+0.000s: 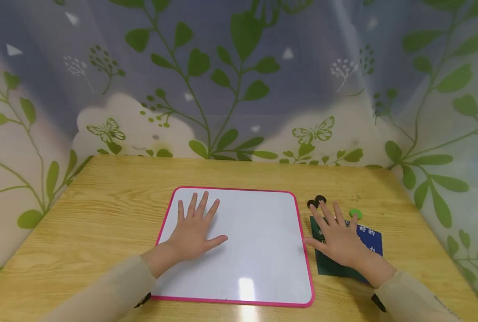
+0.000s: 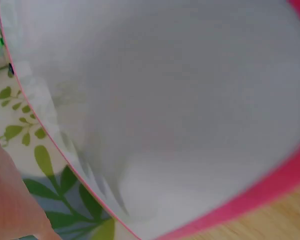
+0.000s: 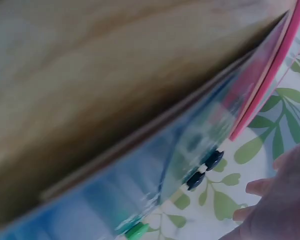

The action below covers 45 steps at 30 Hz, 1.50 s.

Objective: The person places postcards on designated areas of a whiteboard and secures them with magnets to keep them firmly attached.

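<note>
Head view: the left hand (image 1: 194, 228) lies flat, fingers spread, on the pink-rimmed whiteboard (image 1: 259, 250) at its 9 o'clock side. The right hand (image 1: 337, 237), fingers straight, rests on a dark card (image 1: 369, 239) just beside the board at 3 o'clock. Two black magnets (image 1: 316, 200) sit at that hand's 12 o'clock, a green magnet (image 1: 355, 213) at 1 o'clock.

Left wrist view: blurred whiteboard (image 2: 180, 100) and its pink rim.

Right wrist view: fingertips (image 3: 260, 187) near the black magnets (image 3: 205, 170).
</note>
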Available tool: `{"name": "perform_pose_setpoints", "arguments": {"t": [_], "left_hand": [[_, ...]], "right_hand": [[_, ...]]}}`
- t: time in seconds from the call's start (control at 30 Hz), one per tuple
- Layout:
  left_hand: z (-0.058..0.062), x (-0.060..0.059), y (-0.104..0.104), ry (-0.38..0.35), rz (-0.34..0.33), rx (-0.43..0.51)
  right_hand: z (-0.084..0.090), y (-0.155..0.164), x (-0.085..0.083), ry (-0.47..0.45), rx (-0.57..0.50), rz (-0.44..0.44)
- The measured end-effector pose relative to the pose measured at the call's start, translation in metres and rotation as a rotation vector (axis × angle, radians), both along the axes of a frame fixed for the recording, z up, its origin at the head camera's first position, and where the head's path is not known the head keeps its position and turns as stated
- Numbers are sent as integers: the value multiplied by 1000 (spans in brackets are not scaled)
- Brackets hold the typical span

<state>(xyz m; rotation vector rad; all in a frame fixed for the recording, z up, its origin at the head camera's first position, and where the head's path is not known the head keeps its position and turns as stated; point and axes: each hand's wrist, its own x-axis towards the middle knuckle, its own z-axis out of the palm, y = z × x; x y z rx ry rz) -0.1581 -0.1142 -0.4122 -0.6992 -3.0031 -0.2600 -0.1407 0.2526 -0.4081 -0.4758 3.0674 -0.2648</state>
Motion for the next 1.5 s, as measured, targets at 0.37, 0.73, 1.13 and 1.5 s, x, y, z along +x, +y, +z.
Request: {"name": "perform_pose_setpoints", "arguments": {"t": [0.37, 0.73, 1.13, 1.5], "left_hand": [[-19, -14, -45, -74, 53, 38], [-26, -21, -78, -186, 115, 58], [-28, -21, -75, -217, 96, 40], [-21, -21, -73, -232, 95, 3]], "right_hand": [[-2, 25, -1, -42, 61, -10], [8, 47, -17, -155, 84, 29], [7, 50, -27, -194, 93, -25], [9, 43, -20, -189, 21, -122]]}}
